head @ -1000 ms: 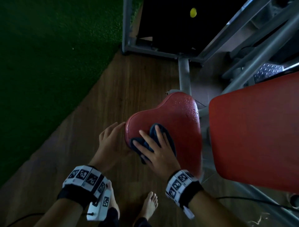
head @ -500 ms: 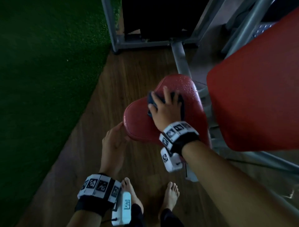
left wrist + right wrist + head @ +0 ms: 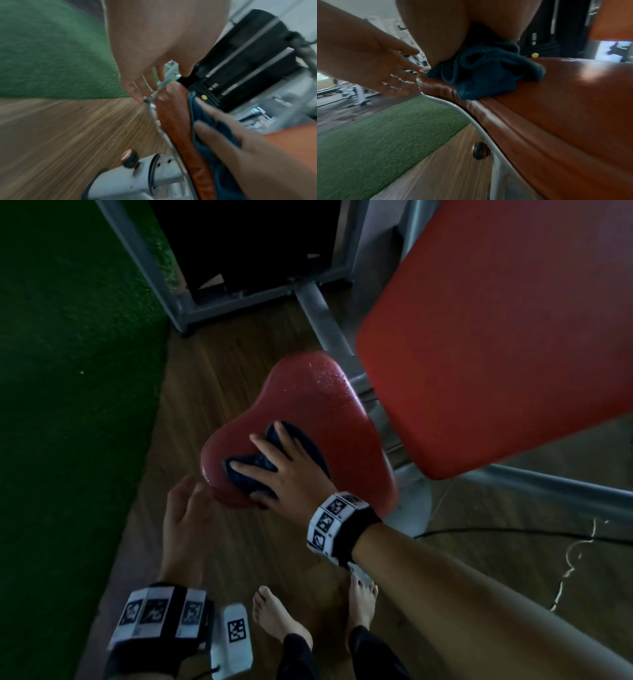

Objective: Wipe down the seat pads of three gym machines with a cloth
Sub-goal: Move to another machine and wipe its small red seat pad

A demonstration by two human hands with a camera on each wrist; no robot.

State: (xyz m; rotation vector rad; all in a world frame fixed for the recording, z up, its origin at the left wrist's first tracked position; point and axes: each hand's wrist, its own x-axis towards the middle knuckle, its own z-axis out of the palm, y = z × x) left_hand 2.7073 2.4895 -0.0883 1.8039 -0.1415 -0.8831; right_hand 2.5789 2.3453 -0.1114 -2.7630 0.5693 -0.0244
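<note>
The red seat pad [image 3: 318,402] has water droplets at its far end. My right hand [image 3: 287,474] lies flat on its near half, fingers spread straight, pressing a dark blue cloth [image 3: 305,440] onto the pad. In the right wrist view the cloth [image 3: 484,75] sits bunched under the palm at the seat's [image 3: 565,108] edge. My left hand [image 3: 186,515] is open at the seat's front-left corner, fingertips at the rim; the left wrist view shows its fingers [image 3: 137,92] by the metal underframe. The large red back pad [image 3: 496,337] rises to the right.
Green turf [image 3: 68,371] borders the wooden floor [image 3: 212,378] on the left. The grey frame [image 3: 322,316] and black weight stack [image 3: 246,244] stand behind the seat. A black cable [image 3: 513,530] runs across the floor at right. My bare feet [image 3: 281,621] are below the seat. An adjustment knob [image 3: 129,158] sits under it.
My right hand has dragged the cloth back from the far part of the seat to its near front edge. The left hand stays by the front-left corner.
</note>
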